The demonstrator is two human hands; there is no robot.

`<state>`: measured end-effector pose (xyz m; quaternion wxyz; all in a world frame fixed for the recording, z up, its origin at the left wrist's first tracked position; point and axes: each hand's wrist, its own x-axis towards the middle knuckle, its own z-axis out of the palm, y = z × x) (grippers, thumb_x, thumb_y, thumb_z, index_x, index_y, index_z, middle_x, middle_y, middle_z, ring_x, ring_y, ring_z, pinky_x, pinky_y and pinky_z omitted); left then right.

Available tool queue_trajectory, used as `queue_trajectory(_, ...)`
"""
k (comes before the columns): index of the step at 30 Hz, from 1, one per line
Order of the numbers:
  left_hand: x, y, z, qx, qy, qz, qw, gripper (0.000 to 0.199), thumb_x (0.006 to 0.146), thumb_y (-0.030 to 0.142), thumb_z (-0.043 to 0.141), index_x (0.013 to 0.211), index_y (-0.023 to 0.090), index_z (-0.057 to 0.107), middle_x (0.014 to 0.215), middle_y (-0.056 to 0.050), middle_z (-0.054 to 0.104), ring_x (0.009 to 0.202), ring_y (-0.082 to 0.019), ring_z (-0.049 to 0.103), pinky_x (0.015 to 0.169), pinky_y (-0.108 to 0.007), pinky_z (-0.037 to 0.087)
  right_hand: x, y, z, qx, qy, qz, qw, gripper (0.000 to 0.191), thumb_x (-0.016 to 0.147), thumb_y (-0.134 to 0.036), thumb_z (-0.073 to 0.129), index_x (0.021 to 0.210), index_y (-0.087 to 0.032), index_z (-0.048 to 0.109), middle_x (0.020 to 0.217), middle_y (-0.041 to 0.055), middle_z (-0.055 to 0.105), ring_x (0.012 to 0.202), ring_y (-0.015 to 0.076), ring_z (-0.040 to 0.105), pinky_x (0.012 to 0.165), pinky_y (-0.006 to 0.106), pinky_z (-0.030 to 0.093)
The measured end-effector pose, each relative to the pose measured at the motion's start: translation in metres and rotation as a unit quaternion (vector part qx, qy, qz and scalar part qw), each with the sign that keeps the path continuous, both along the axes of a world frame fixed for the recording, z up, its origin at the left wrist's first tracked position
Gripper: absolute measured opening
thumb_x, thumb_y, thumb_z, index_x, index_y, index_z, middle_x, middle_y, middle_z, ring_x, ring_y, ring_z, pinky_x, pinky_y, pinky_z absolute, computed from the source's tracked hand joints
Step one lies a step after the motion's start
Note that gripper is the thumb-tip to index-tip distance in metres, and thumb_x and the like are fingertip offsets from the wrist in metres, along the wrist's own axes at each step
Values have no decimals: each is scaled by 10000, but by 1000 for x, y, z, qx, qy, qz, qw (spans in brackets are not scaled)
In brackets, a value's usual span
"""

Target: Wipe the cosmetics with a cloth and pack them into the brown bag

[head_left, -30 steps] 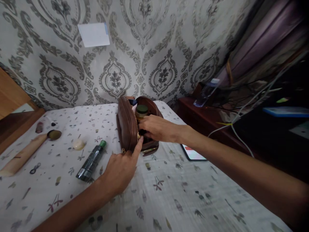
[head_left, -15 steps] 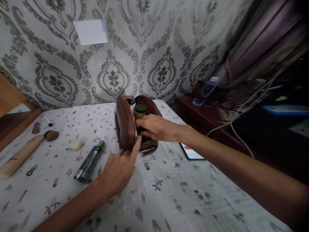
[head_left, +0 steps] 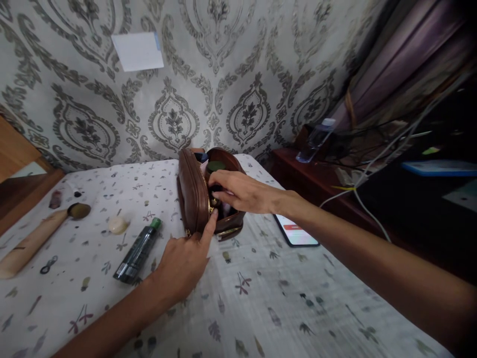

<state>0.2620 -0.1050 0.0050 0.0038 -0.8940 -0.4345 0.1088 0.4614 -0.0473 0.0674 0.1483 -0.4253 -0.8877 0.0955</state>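
A brown leather pouch (head_left: pixel 194 191) stands unzipped on the patterned bedding, with a green-lidded jar (head_left: pixel 216 166) and other items inside. My left hand (head_left: pixel 188 256) rests at its front edge, index finger pointing along the zipper and the other fingers curled against the pouch. Over the opening, my right hand (head_left: pixel 240 191) has thumb and fingertips pinched together on something small and dark that I cannot make out. A dark bottle with a green cap (head_left: pixel 137 251) lies left of my left hand.
To the left lie a round cream-coloured item (head_left: pixel 118 224), a brush (head_left: pixel 79 211) and a beige tube (head_left: pixel 33 243). A phone (head_left: pixel 298 233) lies under my right forearm. A clear bottle (head_left: pixel 316 140) and cables are at the right.
My right hand has risen slightly within the pouch opening and its fingers have drawn together, now covering more of the green-lidded jar. My left hand has stayed at the pouch edge.
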Motion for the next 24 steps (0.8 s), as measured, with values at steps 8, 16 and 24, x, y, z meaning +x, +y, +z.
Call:
queue_trajectory(8,1,1,0,-7,7,5,1000,948,905,163,566,1566,206,-112,1012,-110,747,840,-258,741,708,-345,560,-6,-1,-7,-103,404,-76,906,114,951,-273,495,1003,-180,534,812,8,586,732,149,586,678,278,487)
queue_trajectory(16,2,1,1,-9,19,9,1000,902,922,145,520,1569,192,-107,997,-116,744,838,-272,737,713,-372,560,-17,-11,29,-398,556,-198,702,125,985,-181,437,965,-163,559,680,4,593,481,110,595,336,169,397)
queue_trajectory(24,-1,1,-3,4,6,-1,1000,952,897,170,575,1571,204,-97,964,-98,746,816,-274,737,691,-363,557,-8,-10,21,-317,307,-176,880,229,755,-71,674,908,-175,540,660,-37,606,572,98,570,489,187,424)
